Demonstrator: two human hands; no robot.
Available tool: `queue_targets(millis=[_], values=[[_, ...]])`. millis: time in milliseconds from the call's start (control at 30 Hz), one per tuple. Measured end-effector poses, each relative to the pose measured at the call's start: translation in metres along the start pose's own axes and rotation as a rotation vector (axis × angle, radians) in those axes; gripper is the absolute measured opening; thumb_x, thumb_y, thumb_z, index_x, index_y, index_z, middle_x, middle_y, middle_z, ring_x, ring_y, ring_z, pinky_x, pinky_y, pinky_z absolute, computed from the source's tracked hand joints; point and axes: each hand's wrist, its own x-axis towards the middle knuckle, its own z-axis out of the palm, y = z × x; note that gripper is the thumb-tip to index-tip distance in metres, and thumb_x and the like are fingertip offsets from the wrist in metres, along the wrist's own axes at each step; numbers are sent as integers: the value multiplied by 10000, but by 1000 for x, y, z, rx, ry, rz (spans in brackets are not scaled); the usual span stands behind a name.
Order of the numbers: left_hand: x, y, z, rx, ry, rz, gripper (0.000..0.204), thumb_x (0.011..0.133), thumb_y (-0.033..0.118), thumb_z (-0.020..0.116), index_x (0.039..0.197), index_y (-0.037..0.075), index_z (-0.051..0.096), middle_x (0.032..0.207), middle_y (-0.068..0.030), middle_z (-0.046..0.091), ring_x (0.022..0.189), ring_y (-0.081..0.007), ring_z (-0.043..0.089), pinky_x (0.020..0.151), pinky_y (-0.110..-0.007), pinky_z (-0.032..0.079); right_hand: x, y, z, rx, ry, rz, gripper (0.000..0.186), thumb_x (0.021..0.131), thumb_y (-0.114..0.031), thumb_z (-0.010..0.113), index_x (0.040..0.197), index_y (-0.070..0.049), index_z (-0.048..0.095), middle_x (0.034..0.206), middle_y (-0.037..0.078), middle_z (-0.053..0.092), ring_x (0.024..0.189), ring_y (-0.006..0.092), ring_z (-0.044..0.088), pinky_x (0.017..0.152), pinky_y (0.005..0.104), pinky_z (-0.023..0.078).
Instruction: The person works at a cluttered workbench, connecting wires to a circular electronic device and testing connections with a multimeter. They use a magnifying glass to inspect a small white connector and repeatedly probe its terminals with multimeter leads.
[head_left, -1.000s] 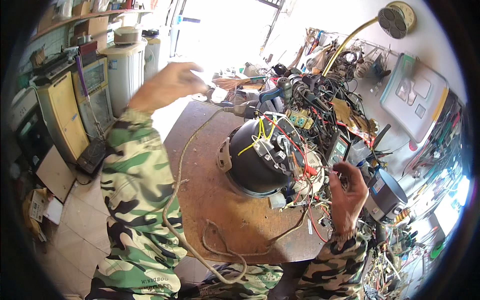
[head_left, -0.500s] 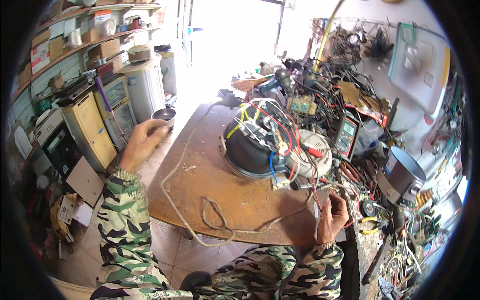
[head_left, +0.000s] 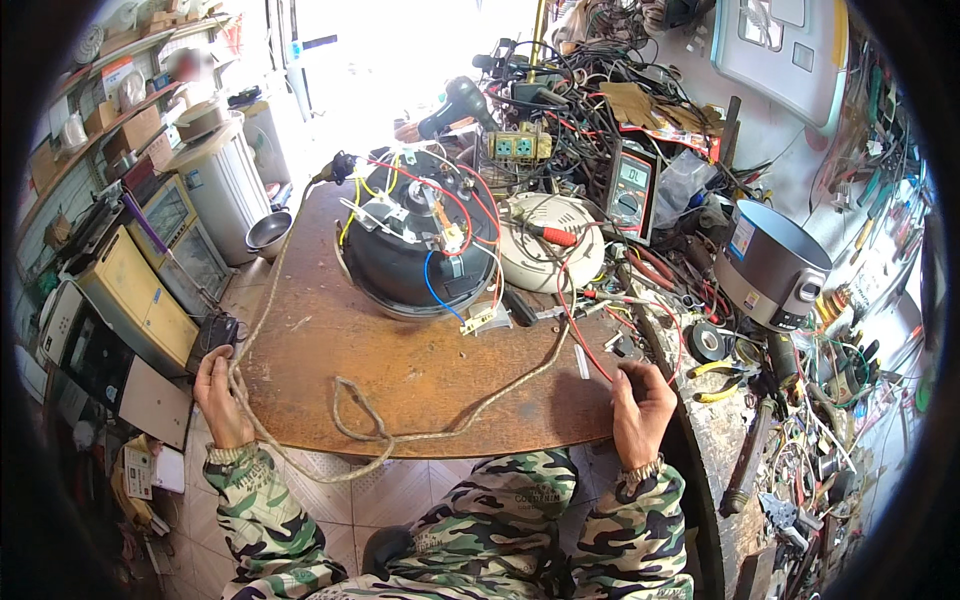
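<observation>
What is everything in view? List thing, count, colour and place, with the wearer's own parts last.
Table: one, brown, centre.
Domed housing: one, black, on table.
Round base: one, cream, beside housing.
Cord: one, tan, across table.
Multimeter: one, grey, beyond base.
Cooker shell: one, grey-brown, right bench.
Pliers: one, yellow-black, right bench.
Bowl: one, dark, left of table.
Cabinets: two, yellowish, left.
Cables: uncountable, mostly black, beyond table.
Small clutter: uncountable, mixed, right bench.
Left grip: one, bare, beside cord.
Right grip: one, bare, table's right corner.
Sleeves: two, camouflage, lower edge.

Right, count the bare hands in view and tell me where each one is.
2: the left hand at the left edge of the brown tabletop, beside the tan cord; the right hand near its front right corner, by a red wire.
</observation>
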Motion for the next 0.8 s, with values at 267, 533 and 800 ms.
queue_targets(millis=[267, 533, 800], values=[[-9, 5, 15, 115, -119, 30, 187, 1023, 198, 534, 1142, 78, 614, 790, 55, 560, 556, 12, 426, 452, -151, 281, 82, -49, 57, -370, -211, -405, 150, 838, -123, 698, 892, 16, 681, 836, 217, 679, 748, 385, 671, 678, 411, 529], [-8, 1, 11, 95, -72, -53, 183, 1004, 188, 543, 1129, 73, 610, 1034, 28, 636, 683, -2, 513, 490, -162, 353, 213, -12, 129, -933, -351, -618, 199, 798, -135, 621, 935, 8, 641, 911, 234, 667, 888, 423, 644, 810, 498, 517], [-13, 4, 8, 55, -104, 10, 210, 1004, 165, 535, 1147, 21, 587, 996, -22, 624, 574, -12, 431, 446, -189, 307, 227, 8, 132, -821, -394, -677, 93, 757, -93, 653, 808, -15, 647, 853, 224, 636, 855, 423, 628, 782, 495, 513]])
